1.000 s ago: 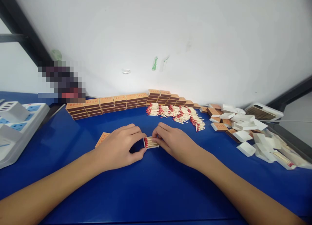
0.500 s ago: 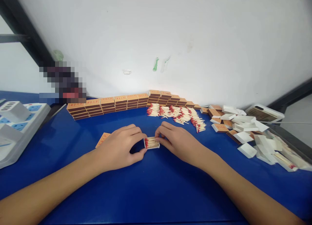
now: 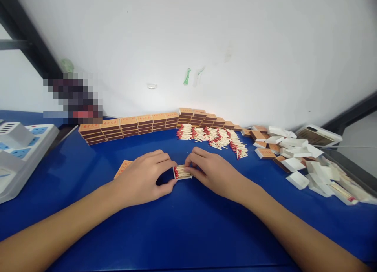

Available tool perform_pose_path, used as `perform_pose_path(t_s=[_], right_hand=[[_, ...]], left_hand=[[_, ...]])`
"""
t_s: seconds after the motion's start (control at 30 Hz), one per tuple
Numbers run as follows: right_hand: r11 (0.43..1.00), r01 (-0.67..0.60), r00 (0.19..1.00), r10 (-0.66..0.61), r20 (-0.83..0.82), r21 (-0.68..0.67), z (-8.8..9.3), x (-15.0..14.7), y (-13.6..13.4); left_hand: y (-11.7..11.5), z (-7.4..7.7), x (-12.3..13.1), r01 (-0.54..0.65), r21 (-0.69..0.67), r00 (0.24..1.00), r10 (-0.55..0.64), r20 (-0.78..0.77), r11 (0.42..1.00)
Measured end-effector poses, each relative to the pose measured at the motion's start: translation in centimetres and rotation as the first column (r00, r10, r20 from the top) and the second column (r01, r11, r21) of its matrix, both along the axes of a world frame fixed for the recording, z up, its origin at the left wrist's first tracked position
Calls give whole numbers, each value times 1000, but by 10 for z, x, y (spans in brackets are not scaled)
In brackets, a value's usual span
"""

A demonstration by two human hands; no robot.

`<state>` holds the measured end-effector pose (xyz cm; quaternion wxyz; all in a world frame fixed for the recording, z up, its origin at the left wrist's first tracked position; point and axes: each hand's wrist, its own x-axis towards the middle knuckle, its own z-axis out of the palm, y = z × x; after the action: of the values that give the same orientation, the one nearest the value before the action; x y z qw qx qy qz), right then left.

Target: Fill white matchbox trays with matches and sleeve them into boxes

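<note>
A small white matchbox tray lies on the blue table, with red-headed matches side by side in it, heads to the left. My left hand grips the tray's left end between thumb and index finger. Over the tray's right end, the fingertips of my right hand are pinched together on the matches; whether they hold one is hidden. Partly behind my left hand lies an orange matchbox sleeve. Loose matches form a heap beyond my hands.
Stacked matchboxes line the wall in a curved row. White trays and orange sleeves are piled at the right, near a phone-like object. A white power strip with plugs sits at the left. Blue tabletop extends in front.
My right fingertips have shifted slightly left over the matches in the tray. My left hand keeps its hold on the tray. The whole view has moved a little.
</note>
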<state>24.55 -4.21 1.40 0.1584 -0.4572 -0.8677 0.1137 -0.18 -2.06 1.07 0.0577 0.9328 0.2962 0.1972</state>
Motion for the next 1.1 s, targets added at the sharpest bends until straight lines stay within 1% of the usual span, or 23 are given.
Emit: perform_pose_path(t_s=[0.07,0.1,0.17,0.23,0.3,0.4,0.53,0.73,0.9,1.1], right_hand=[[1000,6,999,-5,-39,18,3,10,5],[999,34,998,-32,-52,41,3,18,9],[984,146,989,-142,-50,102,3,38,20],[953,265,963,-268,2,145,1,59,33],[932,333,938,-342,49,144,-3,79,44],[924,365,922,-376,94,114,-8,95,53],[922,375,917,-384,105,97,-9,94,53],[942,330,937,-335,97,65,-5,88,50],[942,335,934,-336,120,28,-9,90,52],[947,317,937,-320,140,41,-4,90,50]], left_hand=[[1,-1,-1,6,-5,1000,-6,7,1000],[1,-2,-1,8,-6,1000,-8,14,1000],[2,-3,-2,12,-8,1000,-12,24,1000],[3,-3,-2,16,-8,1000,-15,22,1000],[2,-2,-3,10,-7,1000,-10,14,1000],[1,-1,-3,6,3,1000,-6,18,1000],[0,0,-3,8,5,1000,-8,20,1000],[1,-1,-4,3,-12,1000,-3,5,1000],[2,-2,-4,1,-21,1000,-1,0,1000],[1,-3,-5,6,-8,1000,-6,11,1000]])
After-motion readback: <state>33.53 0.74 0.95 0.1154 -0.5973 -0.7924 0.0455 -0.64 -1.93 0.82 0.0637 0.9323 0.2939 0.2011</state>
